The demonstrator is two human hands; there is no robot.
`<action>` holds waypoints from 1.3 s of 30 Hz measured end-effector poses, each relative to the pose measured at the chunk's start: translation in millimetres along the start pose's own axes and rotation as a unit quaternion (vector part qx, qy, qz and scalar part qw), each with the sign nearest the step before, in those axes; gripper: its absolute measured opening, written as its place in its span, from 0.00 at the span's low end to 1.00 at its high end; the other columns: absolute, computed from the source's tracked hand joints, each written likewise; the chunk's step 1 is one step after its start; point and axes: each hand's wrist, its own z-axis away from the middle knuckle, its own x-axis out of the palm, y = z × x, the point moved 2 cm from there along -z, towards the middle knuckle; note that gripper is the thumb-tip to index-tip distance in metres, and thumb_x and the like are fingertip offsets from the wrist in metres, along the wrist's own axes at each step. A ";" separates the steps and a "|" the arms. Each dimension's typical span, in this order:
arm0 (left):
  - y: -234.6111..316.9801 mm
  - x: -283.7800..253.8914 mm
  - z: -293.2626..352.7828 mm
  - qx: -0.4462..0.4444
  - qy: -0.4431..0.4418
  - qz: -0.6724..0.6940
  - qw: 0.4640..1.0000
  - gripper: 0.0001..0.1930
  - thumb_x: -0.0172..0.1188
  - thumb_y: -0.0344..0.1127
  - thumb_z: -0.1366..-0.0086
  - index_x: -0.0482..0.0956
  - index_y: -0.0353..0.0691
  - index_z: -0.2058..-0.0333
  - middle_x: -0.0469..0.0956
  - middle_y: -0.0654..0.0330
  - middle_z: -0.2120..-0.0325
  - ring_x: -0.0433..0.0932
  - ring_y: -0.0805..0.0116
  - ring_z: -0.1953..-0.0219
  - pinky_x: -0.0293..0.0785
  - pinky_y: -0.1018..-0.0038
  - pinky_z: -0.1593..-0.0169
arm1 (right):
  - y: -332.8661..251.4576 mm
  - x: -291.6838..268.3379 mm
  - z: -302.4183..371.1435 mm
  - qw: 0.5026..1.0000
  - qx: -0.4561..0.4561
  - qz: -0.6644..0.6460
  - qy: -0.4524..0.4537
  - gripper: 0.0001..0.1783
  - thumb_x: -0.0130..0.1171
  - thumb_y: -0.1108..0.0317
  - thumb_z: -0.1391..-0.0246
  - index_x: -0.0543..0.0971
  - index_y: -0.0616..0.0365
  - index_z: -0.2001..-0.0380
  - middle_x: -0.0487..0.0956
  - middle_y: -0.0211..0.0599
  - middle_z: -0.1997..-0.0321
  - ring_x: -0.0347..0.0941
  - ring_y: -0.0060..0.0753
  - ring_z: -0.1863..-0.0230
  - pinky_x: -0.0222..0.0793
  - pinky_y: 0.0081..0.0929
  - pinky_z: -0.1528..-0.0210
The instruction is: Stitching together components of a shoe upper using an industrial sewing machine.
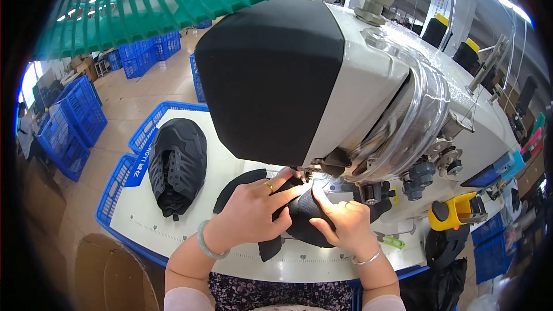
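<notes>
A black fabric shoe upper (305,227) lies on the pale bed of a sewing machine (368,57), under the lit needle area. My left hand (247,216) presses and grips its left part, with fingertips close beside the presser foot (304,175). My right hand (350,227) holds the right part between thumb and index finger; its other fingers are curled. The machine's dark front cover hides the upper part of the needle. Left of my hands, a stitched black shoe upper (193,164) with lace holes rests on the table (135,213).
Blue plastic crates (118,190) stand against the table's left edge. A green clipper-like tool (393,242) lies right of my right hand. A yellow holder (452,212) hangs beside the machine, and a green fan guard (173,6) juts in overhead. An open cardboard box (109,276) sits lower left.
</notes>
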 end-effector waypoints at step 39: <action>6.0 6.6 17.7 0.073 -0.013 -0.166 0.983 0.29 0.58 0.23 0.55 0.78 0.44 0.49 0.69 0.42 0.42 0.66 0.73 0.85 0.68 0.78 0.75 | 28.6 -3.6 -9.9 0.993 -0.029 0.090 -0.074 0.40 0.73 0.52 0.66 0.75 0.45 0.44 0.73 0.40 0.52 0.73 0.43 0.56 0.69 0.43 0.47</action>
